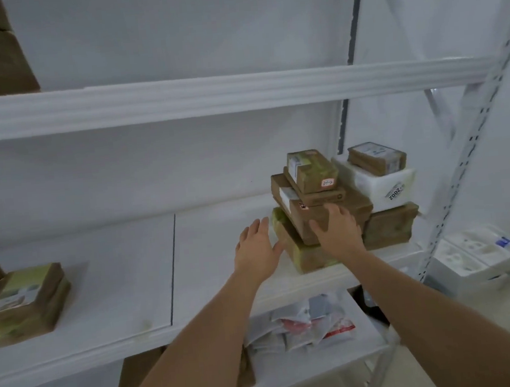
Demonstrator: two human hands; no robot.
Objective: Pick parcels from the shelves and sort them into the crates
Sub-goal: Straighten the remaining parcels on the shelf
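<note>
Reached with both hands for the leaning stack of parcels (310, 207) at the right end of the middle shelf (210, 259).

Best done by bracing both sides of the lowest parcel (302, 251) and lifting level, since the upper boxes sat askew and looked ready to slide. Left hand (257, 248) extended, fingers straight and released, just beside the lowest parcel's left end, contact uncertain. Right hand (335, 229) laid flat on the brown parcel (320, 218) above, fingers spread, gripping nothing yet. No crates in view.

I am stretching both bare arms forward toward one o'clock, left hand (257, 248) open with fingers (258, 225) straight, right hand (337, 229) spread, palm down.
</note>
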